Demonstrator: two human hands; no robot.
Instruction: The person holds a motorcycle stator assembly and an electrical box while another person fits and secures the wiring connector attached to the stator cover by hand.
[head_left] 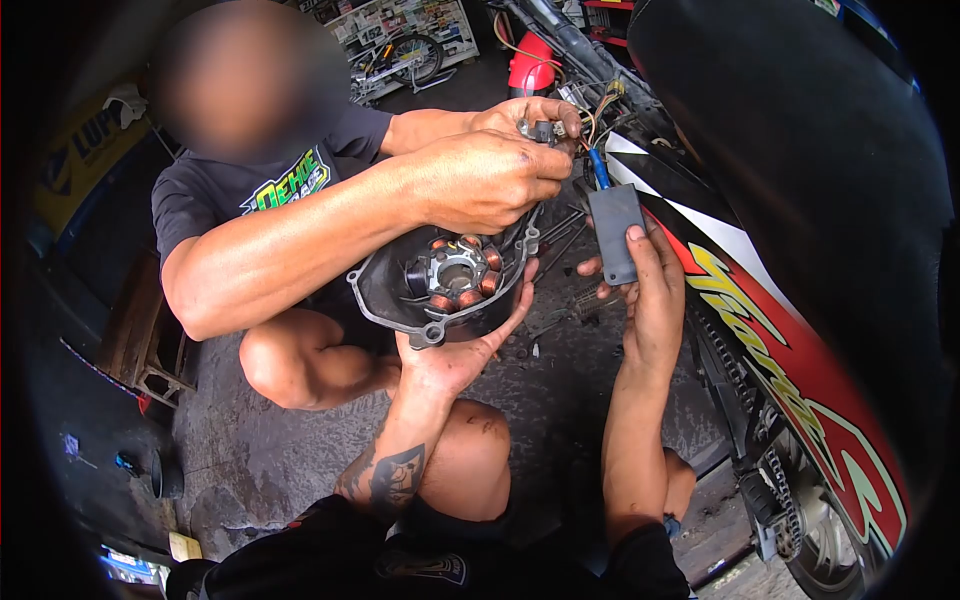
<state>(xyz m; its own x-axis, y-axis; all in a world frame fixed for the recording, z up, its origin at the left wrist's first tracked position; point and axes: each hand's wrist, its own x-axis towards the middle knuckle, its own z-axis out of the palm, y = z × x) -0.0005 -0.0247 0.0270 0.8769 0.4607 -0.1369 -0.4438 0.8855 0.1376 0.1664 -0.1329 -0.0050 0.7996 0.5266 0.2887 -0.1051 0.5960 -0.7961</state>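
My left hand (455, 362) supports a dark engine side cover (375, 302) from below, palm up, its fingers along the cover's right side. Inside the cover sits a stator (462, 275) with copper coils in a ring. In my right hand (657, 290) is a flat black rectangular electrical box (618, 228), gripped between thumb and fingers. A blue-sleeved connector (599, 168) joins the box's top to several wires. Just above the cover, a co-worker's hands (500, 170) hold a small metal and dark part (543, 130) near those wires.
A motorcycle with a red, white and black side panel (800, 370) and black seat (790, 130) stands close on the right. Its chain (735, 370) runs below. The co-worker squats opposite. A wooden bench (140, 310) is at left, and tools lie on the dark floor (300, 440).
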